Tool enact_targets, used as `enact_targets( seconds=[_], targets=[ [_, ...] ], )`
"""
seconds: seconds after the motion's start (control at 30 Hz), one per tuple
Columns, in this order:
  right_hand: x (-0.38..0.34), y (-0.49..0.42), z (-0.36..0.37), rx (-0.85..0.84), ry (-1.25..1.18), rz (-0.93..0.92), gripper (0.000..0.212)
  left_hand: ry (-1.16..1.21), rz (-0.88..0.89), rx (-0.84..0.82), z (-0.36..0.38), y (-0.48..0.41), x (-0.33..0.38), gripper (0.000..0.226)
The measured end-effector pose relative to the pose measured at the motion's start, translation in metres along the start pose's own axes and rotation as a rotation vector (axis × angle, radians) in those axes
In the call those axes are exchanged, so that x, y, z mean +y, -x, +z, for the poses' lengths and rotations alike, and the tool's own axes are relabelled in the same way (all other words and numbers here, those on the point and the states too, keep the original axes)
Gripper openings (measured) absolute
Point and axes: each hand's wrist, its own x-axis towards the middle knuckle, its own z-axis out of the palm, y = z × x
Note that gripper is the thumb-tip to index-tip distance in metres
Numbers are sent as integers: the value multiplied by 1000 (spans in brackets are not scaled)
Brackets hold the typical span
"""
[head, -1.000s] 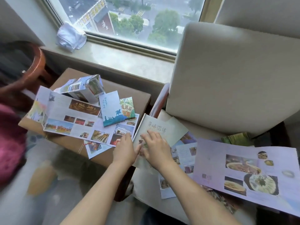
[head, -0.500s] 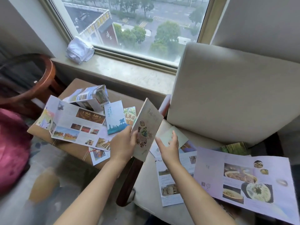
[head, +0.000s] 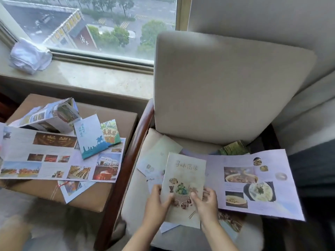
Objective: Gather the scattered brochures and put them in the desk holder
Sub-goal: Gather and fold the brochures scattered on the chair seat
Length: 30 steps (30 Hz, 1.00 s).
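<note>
Two hands work on one item in the head view. The left hand and right hand each pinch a lower side edge of the cream folded paper brochure with a food illustration, thumbs on its front face. The brochure is over the near seat of the beige upholstered armchair, overlapping the wide lilac unfolded leaflet with dish photographs at right. More brochures lie on the brown side table at left. No desk holder is visible. Recommended: press the fold flat, square the edges, then stack the next leaflet beneath.
</note>
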Motion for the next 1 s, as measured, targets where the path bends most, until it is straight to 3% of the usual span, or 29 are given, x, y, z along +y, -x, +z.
enact_targets(
  seconds=[0.13,0.3,0.4,0.57,0.77,0.9,1.0],
  targets=[
    [54,-18,12,-1,246,-21,35,61,-216,214,18,-12,-68,15],
    [81,-32,48,-55,402,-115,29,-5,-219,375,13,-19,-111,22],
    [97,-39,73,-98,498,-144,28,-34,-171,374,4,-26,-136,35],
    [101,-44,81,-37,657,-209,31,-308,-156,364,10,-36,-139,63],
    [102,-55,88,-22,918,-326,39,-491,-259,421,24,-39,-137,73],
    [93,-52,74,-35,838,-313,27,-596,-284,387,18,-42,-122,75],
    [80,-45,39,169,496,-188,15,-549,-135,379,23,-45,-98,58]
  ],
)
